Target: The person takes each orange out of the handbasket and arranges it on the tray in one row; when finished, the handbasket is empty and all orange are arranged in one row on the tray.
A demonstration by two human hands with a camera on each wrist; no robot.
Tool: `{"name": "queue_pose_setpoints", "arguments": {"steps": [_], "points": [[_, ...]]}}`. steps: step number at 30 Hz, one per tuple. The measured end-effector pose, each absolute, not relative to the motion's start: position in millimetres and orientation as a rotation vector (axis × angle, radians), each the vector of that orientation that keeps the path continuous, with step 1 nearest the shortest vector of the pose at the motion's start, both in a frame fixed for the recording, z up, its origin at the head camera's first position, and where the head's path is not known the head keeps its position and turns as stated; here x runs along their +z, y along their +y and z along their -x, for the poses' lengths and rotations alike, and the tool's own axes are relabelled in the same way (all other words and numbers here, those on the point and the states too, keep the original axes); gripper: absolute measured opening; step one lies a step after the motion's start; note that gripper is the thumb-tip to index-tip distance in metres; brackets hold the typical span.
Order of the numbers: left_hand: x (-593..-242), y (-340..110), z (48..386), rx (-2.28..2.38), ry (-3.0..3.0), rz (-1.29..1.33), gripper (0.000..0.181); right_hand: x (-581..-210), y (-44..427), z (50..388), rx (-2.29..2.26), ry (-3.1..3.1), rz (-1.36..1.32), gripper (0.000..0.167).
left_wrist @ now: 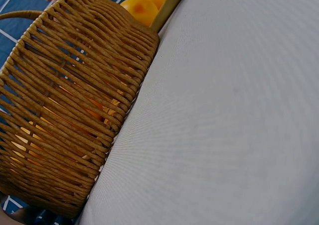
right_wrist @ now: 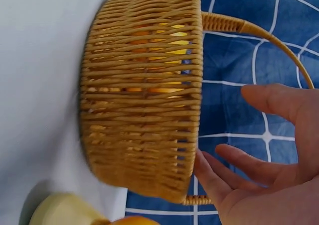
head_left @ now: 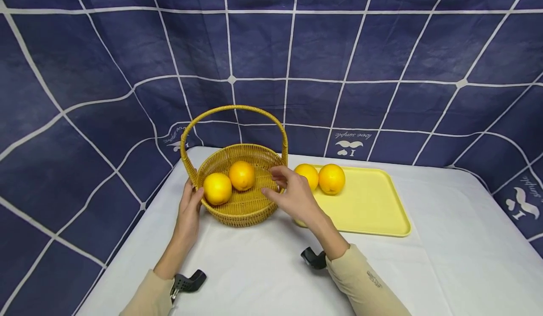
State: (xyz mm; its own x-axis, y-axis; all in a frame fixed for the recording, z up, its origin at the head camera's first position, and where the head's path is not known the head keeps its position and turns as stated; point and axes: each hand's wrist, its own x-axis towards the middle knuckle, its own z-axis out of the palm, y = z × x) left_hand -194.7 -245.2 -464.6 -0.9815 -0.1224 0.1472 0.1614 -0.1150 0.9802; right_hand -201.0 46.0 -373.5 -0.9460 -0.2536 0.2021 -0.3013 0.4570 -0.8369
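Note:
A round wicker basket with a tall arched handle stands on the white-covered table. Inside it, on its left side, are two oranges: one in front and one behind. At the basket's left side my left hand holds the rim, its thumb near the handle's base. My right hand is over the right rim, with thumb and fingers apart and nothing between them. In the right wrist view, the fingers lie close beside the rim; whether they touch it I cannot tell.
Right of the basket lies a yellow rectangular tray. Two more oranges sit at its left end, one in full view, the other partly behind my right hand. A blue cloth with white lines hangs behind the table.

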Motion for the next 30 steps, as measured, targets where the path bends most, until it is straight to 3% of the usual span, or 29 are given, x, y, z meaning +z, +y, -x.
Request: {"name": "queue_pose_setpoints", "arguments": {"steps": [10, 21, 30], "points": [[-466.2, -245.8, 195.0, -2.202, -1.958, 0.068, 0.061, -369.0, 18.6, 225.8, 1.451, -2.734, -0.529, 0.056], [-462.2, -245.2, 196.9, -2.186, -1.974, 0.074, 0.061, -375.5, -9.9, 254.2, 1.323, -2.840, -0.597, 0.078], [-464.6, -244.6, 196.1, -2.198, -1.954, 0.048, 0.061, -387.7, -26.2, 274.3, 1.283, -2.912, -0.689, 0.085]]}}
